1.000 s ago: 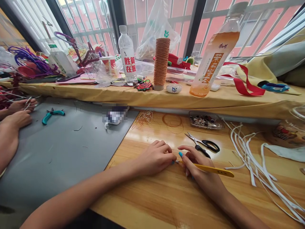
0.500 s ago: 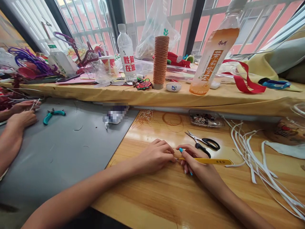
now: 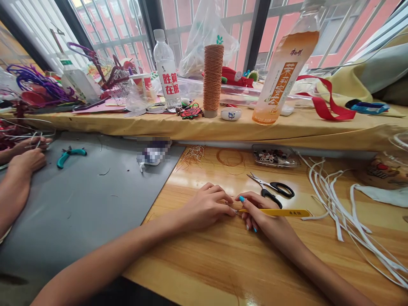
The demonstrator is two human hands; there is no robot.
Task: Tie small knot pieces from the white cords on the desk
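Note:
Yellow tweezers (image 3: 282, 212) lie in the grip of my right hand (image 3: 255, 210), their tip pointing left at the fingers of my left hand (image 3: 212, 206). My left hand rests low over the wooden table with thumb and fingers pinched together. Whatever sits in that pinch is too small and too covered to name. Just behind my right hand are black-handled scissors (image 3: 270, 189), blades apart. Beyond my hands lie a coil of thin copper-coloured thread (image 3: 230, 157) and a tangle of thread scraps (image 3: 193, 155).
A clear tray of small pieces (image 3: 276, 156) stands at the back. White cords (image 3: 338, 204) spread on the right. On the grey mat (image 3: 105, 221) are teal pliers (image 3: 70, 156); a co-worker's hands (image 3: 28, 155) work at far left. The ledge holds bottles (image 3: 287, 72) and a thread spool (image 3: 213, 80).
The view has shifted very slightly. My hands stay nearly in place, with the tweezers still at my left fingertips; the fingers of my left hand have moved a little.

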